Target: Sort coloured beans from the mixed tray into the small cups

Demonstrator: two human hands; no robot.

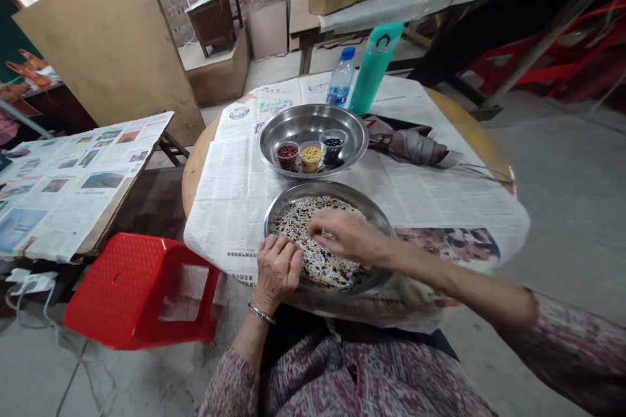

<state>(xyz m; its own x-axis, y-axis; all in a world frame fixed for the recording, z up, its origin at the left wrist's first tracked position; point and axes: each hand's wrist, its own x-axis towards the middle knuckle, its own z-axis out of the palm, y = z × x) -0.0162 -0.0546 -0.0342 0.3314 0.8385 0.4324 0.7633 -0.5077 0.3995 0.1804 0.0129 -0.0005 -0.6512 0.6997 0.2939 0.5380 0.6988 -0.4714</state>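
Observation:
A wide steel basin [379, 203] holds a spread layer of mixed white, dark red, yellow and black grains and beans [337, 267]. My left hand [278, 267] rests at its left front rim with the fingers curled closed; what is inside them, if anything, is hidden. Above the mix, my right hand [342, 234] has thumb and fingers drawn together, and their contents cannot be made out. In a second steel basin [313, 118] just behind stand three clear cups: one with red beans [287, 152], one with yellow beans [312, 156] and one with black beans [333, 146].
Newspaper [229, 189] covers the round table. Toward its back stand a water bottle [341, 78] and a teal flask [376, 68], with a folded umbrella [415, 145] at the right. A red stool [132, 280] and another newspaper-covered table [83, 176] are on the left.

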